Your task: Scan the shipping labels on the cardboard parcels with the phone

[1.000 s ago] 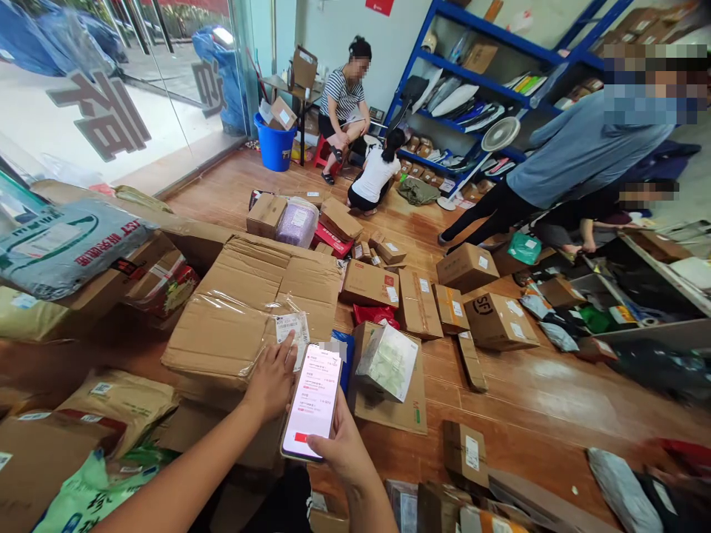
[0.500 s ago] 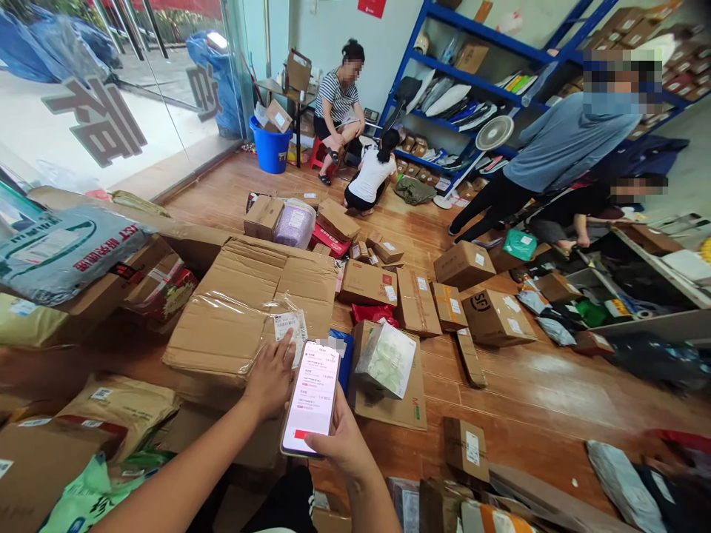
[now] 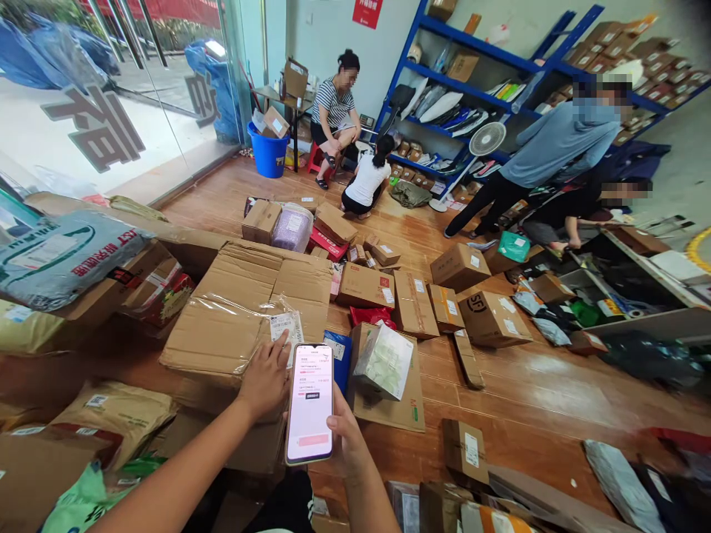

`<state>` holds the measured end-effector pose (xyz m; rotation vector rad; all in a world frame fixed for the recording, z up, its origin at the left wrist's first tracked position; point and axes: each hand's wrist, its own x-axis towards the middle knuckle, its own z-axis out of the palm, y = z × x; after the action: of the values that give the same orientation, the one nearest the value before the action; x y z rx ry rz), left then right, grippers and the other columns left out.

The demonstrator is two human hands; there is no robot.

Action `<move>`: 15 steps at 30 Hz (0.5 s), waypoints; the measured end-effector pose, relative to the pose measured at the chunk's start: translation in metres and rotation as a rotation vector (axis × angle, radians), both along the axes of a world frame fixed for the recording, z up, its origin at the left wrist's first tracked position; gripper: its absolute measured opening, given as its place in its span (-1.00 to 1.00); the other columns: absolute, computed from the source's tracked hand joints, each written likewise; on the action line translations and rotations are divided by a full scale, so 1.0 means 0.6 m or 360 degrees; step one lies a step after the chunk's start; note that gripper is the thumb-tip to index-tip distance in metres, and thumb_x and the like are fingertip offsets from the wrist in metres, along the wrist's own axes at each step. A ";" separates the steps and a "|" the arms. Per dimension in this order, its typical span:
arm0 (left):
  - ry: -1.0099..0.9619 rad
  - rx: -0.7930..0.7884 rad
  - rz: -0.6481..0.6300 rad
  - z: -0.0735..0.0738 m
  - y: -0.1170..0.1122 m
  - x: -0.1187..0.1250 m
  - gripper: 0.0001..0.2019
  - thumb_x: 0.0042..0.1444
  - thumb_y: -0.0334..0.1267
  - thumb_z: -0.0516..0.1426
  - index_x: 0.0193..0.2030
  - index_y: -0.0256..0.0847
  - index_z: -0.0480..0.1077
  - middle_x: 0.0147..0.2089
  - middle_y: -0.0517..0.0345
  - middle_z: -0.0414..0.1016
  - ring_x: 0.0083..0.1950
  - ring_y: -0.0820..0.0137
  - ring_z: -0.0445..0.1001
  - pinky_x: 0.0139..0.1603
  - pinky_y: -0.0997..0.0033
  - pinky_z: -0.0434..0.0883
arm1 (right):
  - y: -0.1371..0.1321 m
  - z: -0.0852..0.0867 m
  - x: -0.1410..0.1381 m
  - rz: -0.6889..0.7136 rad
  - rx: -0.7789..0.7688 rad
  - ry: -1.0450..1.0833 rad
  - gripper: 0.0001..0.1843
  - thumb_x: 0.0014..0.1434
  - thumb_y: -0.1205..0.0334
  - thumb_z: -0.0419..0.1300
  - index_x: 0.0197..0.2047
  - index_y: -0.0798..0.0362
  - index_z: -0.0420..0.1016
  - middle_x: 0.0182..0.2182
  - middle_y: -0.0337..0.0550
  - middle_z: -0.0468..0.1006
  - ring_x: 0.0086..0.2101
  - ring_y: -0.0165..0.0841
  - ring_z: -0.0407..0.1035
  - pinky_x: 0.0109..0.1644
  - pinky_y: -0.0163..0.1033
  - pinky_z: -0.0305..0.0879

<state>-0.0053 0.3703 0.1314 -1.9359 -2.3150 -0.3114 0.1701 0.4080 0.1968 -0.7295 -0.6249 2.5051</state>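
Observation:
My right hand (image 3: 347, 437) grips a smartphone (image 3: 309, 403) upright, its lit screen facing me with a pink and white page. My left hand (image 3: 265, 376) rests on a big flattened cardboard parcel (image 3: 244, 311) wrapped in clear tape, fingers stretched toward its white shipping label (image 3: 287, 327). The phone hovers just right of that label. A small box holding a pale green packet (image 3: 385, 360) lies right of the phone.
Many cardboard boxes (image 3: 489, 317) and soft mailers cover the wooden floor. Several people work at the back near blue shelving (image 3: 472, 44) and a blue bin (image 3: 269, 149). A glass wall (image 3: 111, 96) is on the left. Bagged parcels (image 3: 61, 252) pile at my left.
The phone has turned more upright and its screen now shows a different page. My left hand stays on the parcel by the label. The view has tilted up slightly.

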 end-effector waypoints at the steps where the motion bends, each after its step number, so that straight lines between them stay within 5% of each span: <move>1: -0.0006 0.0003 -0.0003 0.000 0.000 -0.001 -0.60 0.14 -0.26 0.03 0.07 -0.40 0.39 0.31 -0.21 0.22 0.08 0.06 0.34 0.09 0.06 0.28 | -0.001 0.000 0.000 -0.0013 -0.0015 -0.0002 -0.15 -0.28 0.13 0.32 0.15 0.01 0.24 -0.11 -0.03 0.60 -0.12 -0.04 0.50 0.09 0.13 0.29; 10: -0.0102 -0.0002 0.0138 0.009 -0.012 -0.047 -0.54 0.21 -0.14 -0.03 0.21 -0.26 0.28 0.25 -0.14 0.31 0.20 0.11 0.28 0.23 -0.03 0.22 | -0.004 -0.009 -0.006 -0.0027 -0.0212 0.0170 -0.11 -0.34 -0.01 0.38 0.12 -0.01 0.30 -0.03 0.06 0.57 -0.07 0.00 0.47 0.06 0.15 0.30; 12: -0.0115 0.0012 0.0330 0.023 -0.026 -0.075 -0.51 0.21 -0.06 -0.03 0.21 -0.22 0.28 0.23 -0.20 0.30 0.22 0.03 0.23 0.21 -0.09 0.22 | 0.005 -0.020 -0.001 -0.0135 -0.0272 0.0107 -0.23 -0.36 -0.01 0.40 -0.01 0.03 0.43 -0.12 0.01 0.62 -0.14 -0.10 0.51 0.05 0.07 0.33; 15: -0.0082 0.0147 0.0920 0.039 -0.056 -0.142 -0.41 0.15 0.03 -0.01 0.19 -0.39 0.29 0.25 -0.43 0.17 0.27 -0.23 0.09 0.17 -0.33 0.15 | 0.022 -0.042 0.004 -0.0197 -0.0291 -0.0157 -0.40 -0.38 0.01 0.41 -0.21 0.10 0.53 -0.34 -0.08 0.67 -0.34 -0.26 0.53 -0.14 -0.13 0.44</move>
<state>-0.0906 0.3369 0.1550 -1.1522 -2.6979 -0.3974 0.1728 0.4210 0.1717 -0.9341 -0.3741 2.4449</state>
